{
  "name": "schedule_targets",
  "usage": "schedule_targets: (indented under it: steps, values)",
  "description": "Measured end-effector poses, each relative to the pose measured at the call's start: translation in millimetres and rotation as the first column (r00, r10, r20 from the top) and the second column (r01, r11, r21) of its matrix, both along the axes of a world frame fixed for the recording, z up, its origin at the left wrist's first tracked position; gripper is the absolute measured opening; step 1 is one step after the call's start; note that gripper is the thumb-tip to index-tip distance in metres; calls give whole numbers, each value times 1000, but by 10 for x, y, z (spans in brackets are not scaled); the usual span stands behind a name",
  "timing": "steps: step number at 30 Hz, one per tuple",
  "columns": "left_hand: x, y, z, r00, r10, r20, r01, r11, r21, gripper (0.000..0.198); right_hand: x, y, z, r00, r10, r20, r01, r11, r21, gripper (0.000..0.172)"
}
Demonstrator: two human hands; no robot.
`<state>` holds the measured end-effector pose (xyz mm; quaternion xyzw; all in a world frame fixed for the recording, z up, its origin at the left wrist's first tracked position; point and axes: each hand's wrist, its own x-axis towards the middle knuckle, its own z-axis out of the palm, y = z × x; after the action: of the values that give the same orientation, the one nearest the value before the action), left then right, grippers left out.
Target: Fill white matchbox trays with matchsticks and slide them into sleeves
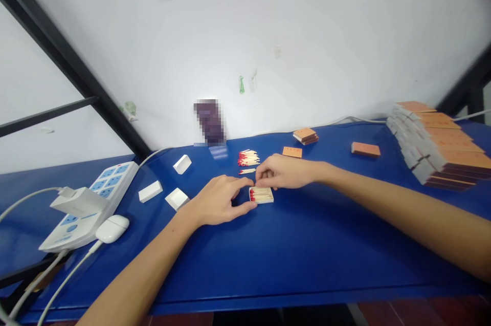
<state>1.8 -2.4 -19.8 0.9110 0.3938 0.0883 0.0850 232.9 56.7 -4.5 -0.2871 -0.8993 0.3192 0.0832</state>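
A small white matchbox tray (262, 195) filled with red-tipped matches lies on the blue table (291, 249). My left hand (220, 200) grips the tray's left end between thumb and fingers. My right hand (282, 172) is curled over the tray's far edge, fingertips pinched at the matches. Just behind the hands lies a loose pile of red-tipped matches (248, 157), with a few single matches (247, 171) in front of it.
Three empty white trays (176, 197) lie left of the hands. A power strip (92, 200) with a charger and a white earbud case (112, 228) sit far left. Orange matchbox sleeves (305, 135) lie behind, and a large stack of boxes (437, 142) stands at right.
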Motion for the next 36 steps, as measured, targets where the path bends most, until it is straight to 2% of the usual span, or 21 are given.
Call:
schedule_targets:
  steps: [2, 5, 9, 12, 26, 36]
  values:
    - [-9, 18, -21, 999, 27, 31, -27, 1000, 9, 42, 8, 73, -83, 993, -79, -86, 88, 991, 106, 25]
    - [-28, 74, -66, 987, 134, 83, -137, 990, 35, 37, 4, 166, -247, 975, -177, -136, 209, 938, 277, 21]
    - [-77, 177, -132, 949, 295, 113, -306, 948, 92, 33, -36, 146, -411, 971, -214, -108, 239, 883, 403, 23]
    - [-121, 231, -167, 933, 347, 100, -357, 926, 121, 35, -59, 73, -455, 965, -242, -105, 263, 850, 456, 28]
    - [-102, 216, -154, 966, 253, 46, -257, 957, 134, 33, -68, 37, -447, 917, -385, -102, 384, 786, 485, 27]
    - [-126, 249, -210, 949, 289, 124, -302, 947, 108, 34, -58, 37, -437, 932, -359, -45, 331, 798, 504, 33]
